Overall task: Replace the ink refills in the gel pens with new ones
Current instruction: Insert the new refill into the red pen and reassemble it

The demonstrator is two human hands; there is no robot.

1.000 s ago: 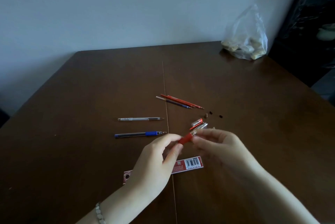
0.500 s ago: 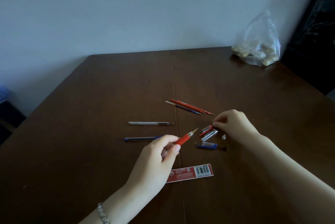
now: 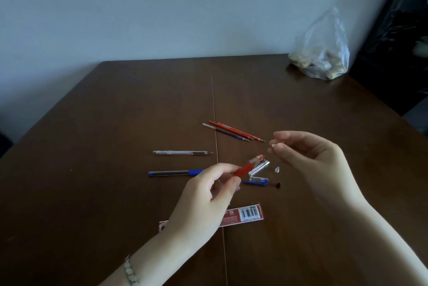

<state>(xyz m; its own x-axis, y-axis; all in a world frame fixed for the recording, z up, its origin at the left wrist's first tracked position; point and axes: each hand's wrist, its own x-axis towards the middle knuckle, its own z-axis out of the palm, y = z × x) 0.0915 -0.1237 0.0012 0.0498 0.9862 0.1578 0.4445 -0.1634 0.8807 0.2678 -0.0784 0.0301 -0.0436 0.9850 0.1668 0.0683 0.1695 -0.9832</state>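
Centrally, your left hand (image 3: 203, 202) pinches the red-gripped gel pen (image 3: 243, 169) between thumb and fingers, its front end pointing up and away toward your right hand (image 3: 308, 158). Your right hand hovers above the dark brown wooden table (image 3: 115, 123), thumb and forefinger closed on a small pale part (image 3: 273, 145) too small to identify.

Between your two hands lie a clear cap with a red tip (image 3: 257, 159), a clear tube-shaped cap (image 3: 259, 167), a clear cap with a blue clip (image 3: 258, 180), a tiny clear cone (image 3: 277, 169) and a small dark piece (image 3: 278, 184).

Beyond your right fingertips, three loose refills, two red and one dark blue (image 3: 234, 131), lie side by side. Beyond your left hand rest a clear-barrelled pen (image 3: 181, 152) and, nearer, a blue-gripped pen (image 3: 174, 172), its tip end hidden behind your fingers. A red packet with a barcode (image 3: 245, 215) lies partly under your left wrist. Far beyond your right hand, a clear plastic bag (image 3: 324, 54) sits at the table's corner.
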